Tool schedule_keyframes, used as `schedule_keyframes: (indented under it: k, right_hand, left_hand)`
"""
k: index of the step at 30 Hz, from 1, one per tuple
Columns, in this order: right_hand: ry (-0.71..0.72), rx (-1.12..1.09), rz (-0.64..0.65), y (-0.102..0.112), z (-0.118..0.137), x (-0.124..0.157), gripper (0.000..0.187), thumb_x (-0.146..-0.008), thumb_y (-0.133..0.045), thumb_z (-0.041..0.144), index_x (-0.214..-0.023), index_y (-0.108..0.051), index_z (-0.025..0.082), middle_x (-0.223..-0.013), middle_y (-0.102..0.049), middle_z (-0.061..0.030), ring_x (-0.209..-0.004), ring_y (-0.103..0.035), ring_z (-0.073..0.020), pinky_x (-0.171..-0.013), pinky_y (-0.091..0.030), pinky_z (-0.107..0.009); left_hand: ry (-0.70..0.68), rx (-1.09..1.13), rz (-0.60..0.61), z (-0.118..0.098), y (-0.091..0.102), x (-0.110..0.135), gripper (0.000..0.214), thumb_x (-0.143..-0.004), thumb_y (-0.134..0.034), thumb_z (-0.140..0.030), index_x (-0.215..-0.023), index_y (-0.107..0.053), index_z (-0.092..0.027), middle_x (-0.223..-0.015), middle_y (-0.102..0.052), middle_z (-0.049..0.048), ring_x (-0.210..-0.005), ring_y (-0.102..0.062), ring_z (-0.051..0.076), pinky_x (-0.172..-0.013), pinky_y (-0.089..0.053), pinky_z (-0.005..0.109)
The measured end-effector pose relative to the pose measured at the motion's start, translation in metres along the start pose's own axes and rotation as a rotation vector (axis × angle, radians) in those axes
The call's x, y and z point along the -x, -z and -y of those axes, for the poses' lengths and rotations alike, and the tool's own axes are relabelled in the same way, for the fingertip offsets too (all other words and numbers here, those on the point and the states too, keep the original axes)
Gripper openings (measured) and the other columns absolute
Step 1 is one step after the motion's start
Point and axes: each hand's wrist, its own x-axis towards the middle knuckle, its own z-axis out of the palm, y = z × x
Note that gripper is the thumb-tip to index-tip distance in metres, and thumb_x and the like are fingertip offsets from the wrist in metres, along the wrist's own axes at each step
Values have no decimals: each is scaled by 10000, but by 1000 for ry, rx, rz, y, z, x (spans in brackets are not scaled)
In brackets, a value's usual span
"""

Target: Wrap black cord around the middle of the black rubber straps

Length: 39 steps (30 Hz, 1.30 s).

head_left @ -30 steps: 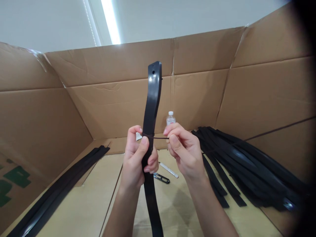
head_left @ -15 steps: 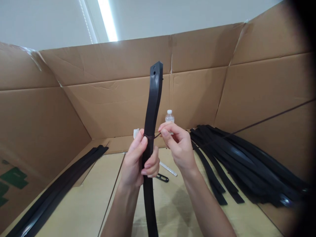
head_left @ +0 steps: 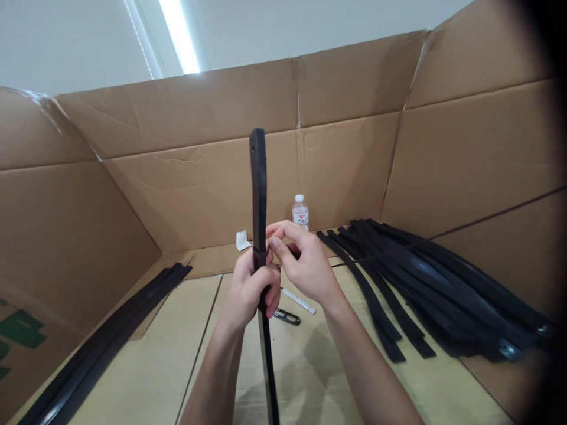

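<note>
A long black strip point(head_left: 259, 183) with a hole near its top end stands upright, turned so its narrow side shows. My left hand point(head_left: 254, 286) is closed around it below a dark band of cord wound on the strip. At the strip's far right side, my right hand point(head_left: 305, 257) pinches with thumb and forefinger close to the wrap; the bit of cord between those fingertips is mostly hidden. A dark cord point(head_left: 487, 212) runs from the right edge down toward the area behind my right hand.
Several black strips point(head_left: 425, 283) lie piled at the right, and more black strips point(head_left: 110, 336) at the left. Black thread snips point(head_left: 287, 317), a white pen-like stick point(head_left: 299, 301), a water bottle point(head_left: 300, 212) and a white scrap point(head_left: 242, 241) are in the middle. Cardboard walls point(head_left: 199, 183) surround the table.
The strip has been turned in my left hand from its broad face to its narrow side and has shifted left. My right hand has moved left, closer against it.
</note>
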Motion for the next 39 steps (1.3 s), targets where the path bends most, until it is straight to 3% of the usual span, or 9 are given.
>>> schedule_keyframes:
  k: [5, 10, 14, 18, 22, 24, 29, 34, 39]
  right_hand:
    - [27, 19, -78, 2, 2, 0, 129, -924, -500, 191, -807, -546, 159, -933, -598, -25, -694, -558, -96, -613, -449, -231]
    - [70, 130, -174, 2, 7, 2, 173, -904, -538, 175, -732, -532, 151, -1055, -585, -20, -751, -551, -96, -666, -441, -245]
    - [108, 163, -207, 2, 11, 4, 165, -901, -531, 150, -737, -518, 156, -1026, -599, -29, -792, -559, -120, -687, -444, -258]
    - [120, 182, -225, 4, 9, 4, 183, -907, -521, 146, -725, -521, 157, -1021, -605, -43, -825, -573, -138, -690, -454, -266]
    - [115, 153, -220, 4, 7, 4, 204, -917, -522, 175, -714, -525, 155, -1020, -600, -40, -772, -581, -120, -607, -458, -237]
    - [105, 135, -211, 3, 8, 4, 216, -920, -513, 174, -705, -520, 155, -1026, -594, -44, -745, -581, -113, -571, -455, -229]
    - [163, 186, -235, -1, 11, 4, 254, -915, -514, 143, -661, -505, 157, -935, -594, -43, -861, -579, -140, -720, -463, -262]
    - [139, 164, -218, -4, 10, 5, 239, -937, -509, 180, -699, -503, 158, -742, -540, -17, -684, -539, -110, -642, -438, -255]
    - [136, 154, -196, -4, 7, 5, 218, -926, -522, 188, -712, -498, 156, -746, -534, -17, -645, -508, -103, -589, -419, -239]
  left_hand:
    - [57, -21, 72, 0, 4, -2, 177, -865, -431, -294, -987, -363, -184, -535, -409, -68, -331, -259, 28, -311, -211, 118]
    - [-24, -17, 6, -4, 7, -6, 211, -903, -424, -324, -1069, -316, -252, -564, -377, -85, -323, -251, 28, -309, -196, 114]
    - [-151, -14, -4, -5, 6, -7, 148, -922, -428, -285, -1041, -353, -237, -639, -417, -60, -377, -335, 22, -357, -289, 128]
    - [-201, -35, -30, -3, 3, -7, 170, -943, -425, -301, -1066, -464, -190, -773, -436, -6, -537, -441, 33, -508, -429, 181]
    - [-249, -40, -85, 0, 2, -9, 236, -942, -439, -335, -1021, -554, -145, -790, -476, 30, -655, -500, 66, -597, -449, 188]
    - [-256, -3, -119, 1, 1, -10, 250, -932, -461, -328, -1076, -560, -150, -783, -490, 31, -631, -498, 66, -569, -441, 185]
    - [-186, 138, -145, -3, -2, -9, 201, -928, -455, -334, -1062, -497, -189, -728, -492, 4, -469, -422, 34, -405, -345, 139]
    - [-154, 184, -141, -6, -3, -8, 174, -928, -440, -342, -1020, -451, -195, -680, -490, -7, -434, -414, 39, -368, -345, 134]
    - [-121, 217, -129, -3, -2, -8, 184, -902, -519, -314, -1019, -425, -208, -648, -465, -37, -407, -374, 8, -354, -311, 96]
